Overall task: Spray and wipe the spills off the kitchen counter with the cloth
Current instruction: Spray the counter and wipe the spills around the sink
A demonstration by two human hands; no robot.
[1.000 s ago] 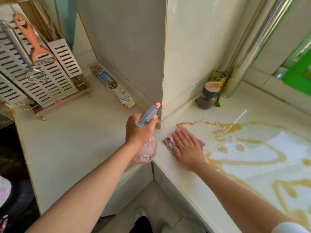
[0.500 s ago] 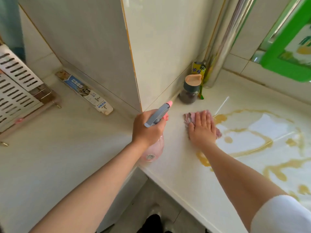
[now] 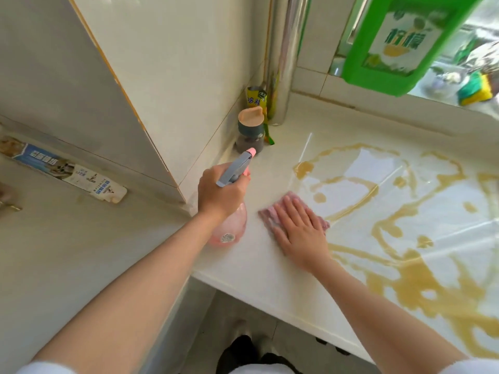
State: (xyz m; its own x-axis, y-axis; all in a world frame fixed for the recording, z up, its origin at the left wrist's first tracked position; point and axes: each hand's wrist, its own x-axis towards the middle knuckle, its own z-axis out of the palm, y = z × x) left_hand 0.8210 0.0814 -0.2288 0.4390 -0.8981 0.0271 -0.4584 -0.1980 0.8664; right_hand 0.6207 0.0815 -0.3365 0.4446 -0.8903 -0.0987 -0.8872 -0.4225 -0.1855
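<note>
left hand (image 3: 219, 193) gripped the spray bottle (image 3: 231, 228), fingers curled round its neck | right hand (image 3: 299, 233) lay flat, fingers straight, pressing the cloth (image 3: 267, 214) on the counter (image 3: 256, 273) at the edge of the spills (image 3: 405, 287) | risk, we judged: the small cloth saturating and smearing yellow liquid wider, or pushing it over the front edge

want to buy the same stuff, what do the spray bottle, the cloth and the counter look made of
The spray bottle looks plastic: translucent pink body, matte grey trigger head. The cloth seems soft pinkish fabric, perhaps microfibre; its ribbed, fuzzy surface is blurred, so uncertain. The counter looks like polished pale stone or composite: it shows bright, sharp reflections.
</note>
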